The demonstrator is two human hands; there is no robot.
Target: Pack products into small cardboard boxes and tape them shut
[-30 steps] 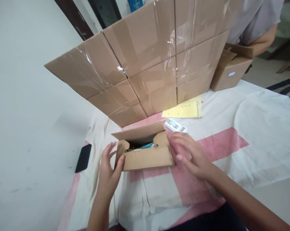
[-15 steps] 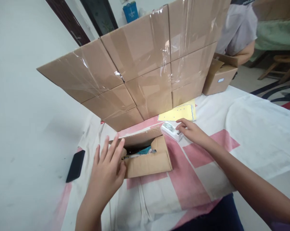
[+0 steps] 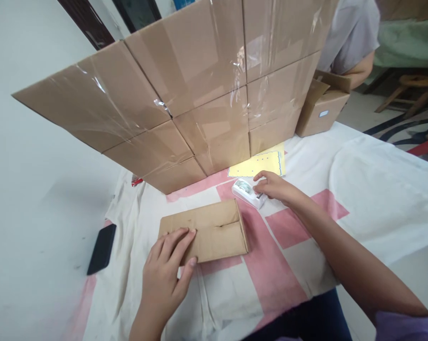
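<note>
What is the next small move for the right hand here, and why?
Probably lift the tape dispenser and bring it over to the top seam of the box. The right hand holds the dispenser, the left hand presses the closed flaps flat, and no tape shows on that seam.

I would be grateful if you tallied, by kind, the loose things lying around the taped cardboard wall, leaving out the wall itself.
Small cardboard boxes: 2
Tape dispenser: 1
Yellow sheet: 1
Black phone: 1
Small red thing, mostly hidden: 1
Total: 6
</note>
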